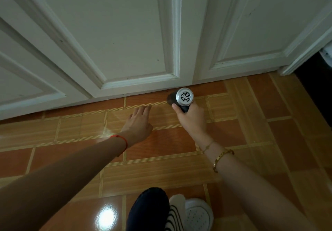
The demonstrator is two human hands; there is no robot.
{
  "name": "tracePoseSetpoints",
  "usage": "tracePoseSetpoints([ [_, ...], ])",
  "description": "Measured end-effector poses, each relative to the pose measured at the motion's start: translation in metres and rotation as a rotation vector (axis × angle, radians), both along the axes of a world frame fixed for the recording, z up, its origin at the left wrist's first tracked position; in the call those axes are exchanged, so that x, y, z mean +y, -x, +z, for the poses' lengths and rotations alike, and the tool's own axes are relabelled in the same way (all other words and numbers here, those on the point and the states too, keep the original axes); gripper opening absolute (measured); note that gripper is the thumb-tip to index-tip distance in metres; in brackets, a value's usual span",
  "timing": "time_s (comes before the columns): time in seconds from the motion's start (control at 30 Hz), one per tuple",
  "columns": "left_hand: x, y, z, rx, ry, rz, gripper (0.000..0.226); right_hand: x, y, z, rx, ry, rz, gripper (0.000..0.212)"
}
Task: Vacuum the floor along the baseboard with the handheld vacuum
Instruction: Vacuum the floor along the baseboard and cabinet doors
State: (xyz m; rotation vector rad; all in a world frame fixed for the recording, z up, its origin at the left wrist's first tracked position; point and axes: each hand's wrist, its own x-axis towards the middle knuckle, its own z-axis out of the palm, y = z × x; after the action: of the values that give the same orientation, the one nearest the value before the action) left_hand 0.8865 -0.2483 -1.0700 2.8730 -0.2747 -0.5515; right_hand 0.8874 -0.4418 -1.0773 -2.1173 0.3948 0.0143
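Observation:
My right hand [191,116] grips the dark handle of the handheld vacuum [181,98]. Its silver round vent faces me and its dark front end points at the gap under the white panelled doors [136,90], just above the orange tiled floor [161,140]. The nozzle tip is hidden behind the vacuum body. My left hand [139,121] lies flat on the floor tiles with fingers straight, a little left of the vacuum and close to the door's bottom edge. It holds nothing.
White door frame trim [289,68] ends at the right, with a dark opening [316,90] beyond it. My knee [149,211], a striped sock [177,212] and a white slipper [198,214] are at the bottom centre. Glossy tiles spread left and right.

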Motion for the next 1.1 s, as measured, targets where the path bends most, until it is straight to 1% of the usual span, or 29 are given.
tracePoseSetpoints([
  [0.13,0.0,0.003,-0.008,0.1,-0.05,-0.035,0.082,-0.002,0.004,0.003,0.014,0.061,0.04,0.05],
  [0.3,-0.006,0.006,-0.017,0.27,-0.105,-0.089,0.085,-0.013,0.008,0.008,0.003,0.142,-0.014,0.052],
  [0.4,-0.013,0.011,-0.021,0.385,-0.18,-0.11,0.089,-0.023,0.011,0.013,0.071,0.186,0.064,0.052],
  [0.5,-0.019,0.012,-0.02,0.413,-0.219,-0.101,0.097,-0.033,0.019,0.018,0.12,0.222,0.142,0.051],
  [0.57,-0.022,0.014,-0.019,0.411,-0.248,-0.107,0.1,-0.039,0.026,0.019,0.122,0.262,0.124,0.051],
  [0.67,-0.026,0.018,-0.021,0.387,-0.285,-0.117,0.098,-0.05,0.038,0.02,0.11,0.328,0.041,0.055],
  [0.73,-0.025,0.021,-0.023,0.361,-0.299,-0.128,0.096,-0.056,0.044,0.021,0.114,0.327,0.06,0.057],
  [0.87,-0.019,0.022,-0.03,0.302,-0.338,-0.168,0.092,-0.065,0.055,0.023,0.169,0.312,0.169,0.058],
  [1.0,-0.027,0.023,-0.033,0.173,-0.362,-0.249,0.09,-0.074,0.065,0.024,0.127,0.352,0.063,0.055],
  [1.1,-0.043,0.024,-0.033,0.119,-0.369,-0.333,0.09,-0.084,0.067,0.026,0.158,0.318,0.068,0.053],
])
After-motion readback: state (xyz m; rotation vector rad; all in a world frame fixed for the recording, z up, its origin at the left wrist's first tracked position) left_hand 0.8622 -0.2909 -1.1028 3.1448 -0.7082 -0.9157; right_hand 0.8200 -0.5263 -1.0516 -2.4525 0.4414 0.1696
